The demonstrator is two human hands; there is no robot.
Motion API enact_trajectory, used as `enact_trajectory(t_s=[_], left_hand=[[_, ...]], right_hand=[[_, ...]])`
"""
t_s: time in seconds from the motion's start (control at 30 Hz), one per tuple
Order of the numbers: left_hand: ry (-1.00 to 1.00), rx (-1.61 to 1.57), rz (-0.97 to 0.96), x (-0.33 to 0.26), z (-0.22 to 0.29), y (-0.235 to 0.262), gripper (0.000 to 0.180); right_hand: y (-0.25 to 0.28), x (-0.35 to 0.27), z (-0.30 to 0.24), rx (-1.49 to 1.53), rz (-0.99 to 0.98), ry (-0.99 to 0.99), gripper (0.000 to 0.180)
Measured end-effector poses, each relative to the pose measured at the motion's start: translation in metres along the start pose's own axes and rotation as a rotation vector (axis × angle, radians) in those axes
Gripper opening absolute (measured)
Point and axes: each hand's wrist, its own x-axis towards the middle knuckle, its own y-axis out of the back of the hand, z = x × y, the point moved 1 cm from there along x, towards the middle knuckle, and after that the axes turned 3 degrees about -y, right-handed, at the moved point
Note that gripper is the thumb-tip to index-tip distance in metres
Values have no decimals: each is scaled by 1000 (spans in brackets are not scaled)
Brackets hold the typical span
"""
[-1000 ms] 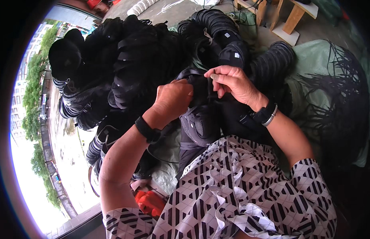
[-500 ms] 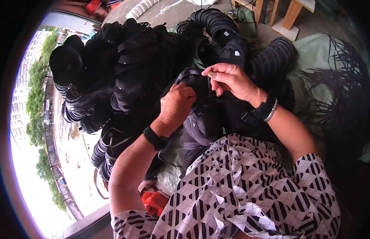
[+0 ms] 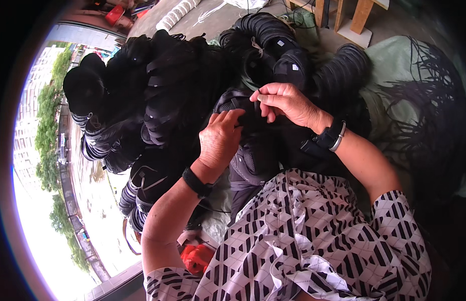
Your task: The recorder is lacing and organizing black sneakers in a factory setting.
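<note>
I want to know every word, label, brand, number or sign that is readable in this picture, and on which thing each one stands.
No text is readable here.
Upper white label, on a stack of black pieces: too small to read.
Lower white label, on the black piece just below: also too small.
Buildings outside: too washed out to show any sign.

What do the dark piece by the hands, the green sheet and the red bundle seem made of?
Dark piece: probably matte fabric, with a mesh-like patch. Green sheet: likely thin plastic, creased with faint sheen. Red bundle: perhaps glossy plastic film, crinkled with bright highlights.
</note>
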Motion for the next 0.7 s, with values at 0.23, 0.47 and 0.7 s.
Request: enact_trajectory(t_s=[0.23, 0.47, 0.7], left_hand=[[30, 121, 39, 8, 18, -16, 35], [-288, 495, -215, 12, 23, -7, 21], [-349, 428, -248, 30, 11, -11, 11]], right_hand=[[3, 6, 1, 213, 13, -38, 25], [5, -1, 5, 293, 60, -38, 28], [7, -1, 6, 382, 84, -60, 20]])
